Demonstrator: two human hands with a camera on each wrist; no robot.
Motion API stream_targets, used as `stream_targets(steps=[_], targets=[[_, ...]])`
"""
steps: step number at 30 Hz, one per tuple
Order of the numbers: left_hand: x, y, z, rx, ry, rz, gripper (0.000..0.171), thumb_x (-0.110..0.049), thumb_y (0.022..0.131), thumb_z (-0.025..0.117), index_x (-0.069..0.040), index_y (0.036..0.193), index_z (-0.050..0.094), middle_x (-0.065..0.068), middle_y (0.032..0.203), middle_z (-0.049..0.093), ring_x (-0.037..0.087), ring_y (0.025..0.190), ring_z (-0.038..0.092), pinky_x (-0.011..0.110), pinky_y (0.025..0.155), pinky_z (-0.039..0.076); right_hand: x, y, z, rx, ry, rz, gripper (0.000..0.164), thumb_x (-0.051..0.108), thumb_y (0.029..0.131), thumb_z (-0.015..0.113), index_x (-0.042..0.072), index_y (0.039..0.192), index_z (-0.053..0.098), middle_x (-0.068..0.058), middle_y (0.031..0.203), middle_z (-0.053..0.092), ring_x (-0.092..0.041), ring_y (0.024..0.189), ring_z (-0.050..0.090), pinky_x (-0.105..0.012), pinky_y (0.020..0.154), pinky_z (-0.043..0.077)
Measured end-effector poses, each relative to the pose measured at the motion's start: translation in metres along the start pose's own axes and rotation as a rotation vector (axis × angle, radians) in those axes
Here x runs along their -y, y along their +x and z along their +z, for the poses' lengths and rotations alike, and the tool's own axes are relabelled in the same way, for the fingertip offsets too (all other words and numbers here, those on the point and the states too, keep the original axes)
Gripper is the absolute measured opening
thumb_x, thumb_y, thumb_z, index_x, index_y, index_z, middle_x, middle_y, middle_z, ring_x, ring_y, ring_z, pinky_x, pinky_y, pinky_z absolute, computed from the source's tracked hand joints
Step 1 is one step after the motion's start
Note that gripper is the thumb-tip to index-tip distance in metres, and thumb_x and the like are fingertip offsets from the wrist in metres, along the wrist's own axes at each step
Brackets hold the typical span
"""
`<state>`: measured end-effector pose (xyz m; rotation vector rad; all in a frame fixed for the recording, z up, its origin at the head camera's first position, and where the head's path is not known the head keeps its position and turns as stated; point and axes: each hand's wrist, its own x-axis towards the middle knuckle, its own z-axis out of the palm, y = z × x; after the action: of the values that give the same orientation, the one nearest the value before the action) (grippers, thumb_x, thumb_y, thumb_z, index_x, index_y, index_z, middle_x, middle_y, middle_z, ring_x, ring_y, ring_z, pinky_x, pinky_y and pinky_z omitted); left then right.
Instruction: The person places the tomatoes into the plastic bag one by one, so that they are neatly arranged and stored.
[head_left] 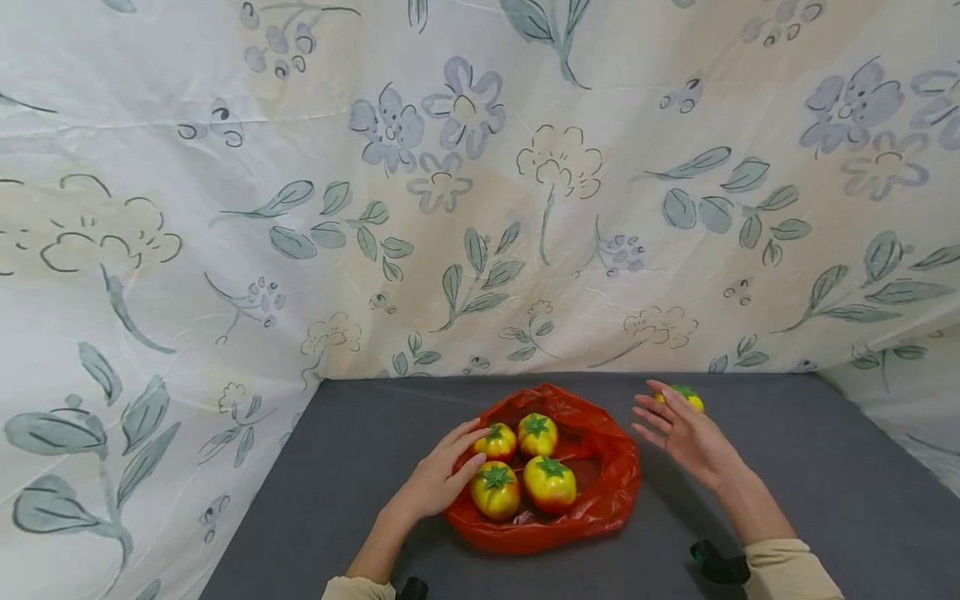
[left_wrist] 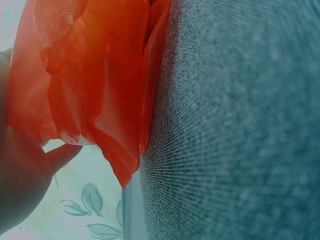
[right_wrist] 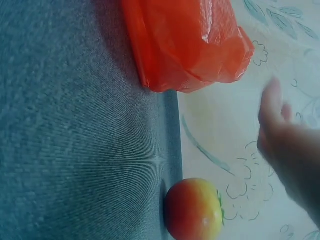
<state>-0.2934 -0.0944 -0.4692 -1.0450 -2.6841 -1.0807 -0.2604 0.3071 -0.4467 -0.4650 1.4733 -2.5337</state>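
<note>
A red plastic bag (head_left: 517, 537) lies with its mouth spread wide on the dark table, holding several yellow-and-red tomatoes (head_left: 551, 487) with green star-shaped tops. My left hand (head_left: 442, 475) reaches over the bag's left rim, fingers and thumb extended beside the tomatoes on that side. In the left wrist view the red plastic (left_wrist: 100, 75) covers much of that hand. To the right of the bag, my right hand (head_left: 686, 437) is raised with fingers apart and nothing in them. Another tomato (right_wrist: 192, 210) sits on the table beyond it, partly hidden by its fingers in the head view.
Dark grey cloth covers the table (head_left: 315, 500). A white floral curtain (head_left: 465, 208) hangs along the back and both sides. A black strap (head_left: 720, 565) is around the right wrist, by a beige sleeve.
</note>
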Motion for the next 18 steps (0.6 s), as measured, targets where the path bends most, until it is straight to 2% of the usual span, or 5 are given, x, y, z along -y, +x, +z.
stream_targets(steps=[3,8,13,15,18], targets=[[0.000,0.000,0.000,0.002,-0.006,0.001,0.047,-0.041,0.099,0.047,-0.020,0.141,0.049,0.000,0.151,0.033,0.025,0.136,0.031,0.060,0.101,0.032,-0.001,-0.002,-0.003,-0.066,0.122,-0.114,0.030,0.022,0.106,0.029,0.020,0.131,0.046,-0.004,0.125,0.052,-0.019,0.119,0.050,-0.037,0.097,0.044],[0.000,-0.001,-0.001,0.007,-0.010,0.004,0.048,-0.043,0.099,0.046,-0.019,0.141,0.049,0.000,0.151,0.033,0.025,0.136,0.031,0.060,0.101,0.032,-0.001,-0.005,-0.008,-0.176,0.324,-0.198,0.027,0.023,0.104,0.037,0.017,0.129,0.045,-0.006,0.124,0.052,-0.021,0.113,0.054,-0.038,0.095,0.045],[0.000,-0.002,-0.002,0.008,-0.007,0.006,0.048,-0.043,0.099,0.046,-0.019,0.141,0.049,0.000,0.151,0.033,0.025,0.136,0.031,0.060,0.100,0.032,0.001,-0.008,-0.013,-0.244,0.422,-0.240,0.025,0.025,0.102,0.042,0.017,0.125,0.049,-0.005,0.125,0.048,-0.021,0.117,0.047,-0.039,0.094,0.045],[-0.001,-0.002,-0.002,0.009,-0.005,0.005,0.048,-0.043,0.099,0.046,-0.019,0.141,0.049,0.000,0.151,0.033,0.025,0.136,0.031,0.060,0.100,0.032,0.002,-0.010,-0.014,-0.276,0.439,-0.247,0.025,0.025,0.101,0.045,0.018,0.125,0.049,-0.004,0.125,0.047,-0.020,0.120,0.043,-0.038,0.093,0.046],[-0.001,-0.003,-0.003,0.011,-0.003,0.005,0.048,-0.043,0.099,0.046,-0.019,0.141,0.049,0.000,0.151,0.033,0.025,0.136,0.031,0.060,0.100,0.031,0.004,-0.012,-0.015,-0.304,0.446,-0.276,0.026,0.023,0.101,0.046,0.019,0.126,0.048,-0.003,0.123,0.049,-0.019,0.117,0.045,-0.037,0.092,0.046]])
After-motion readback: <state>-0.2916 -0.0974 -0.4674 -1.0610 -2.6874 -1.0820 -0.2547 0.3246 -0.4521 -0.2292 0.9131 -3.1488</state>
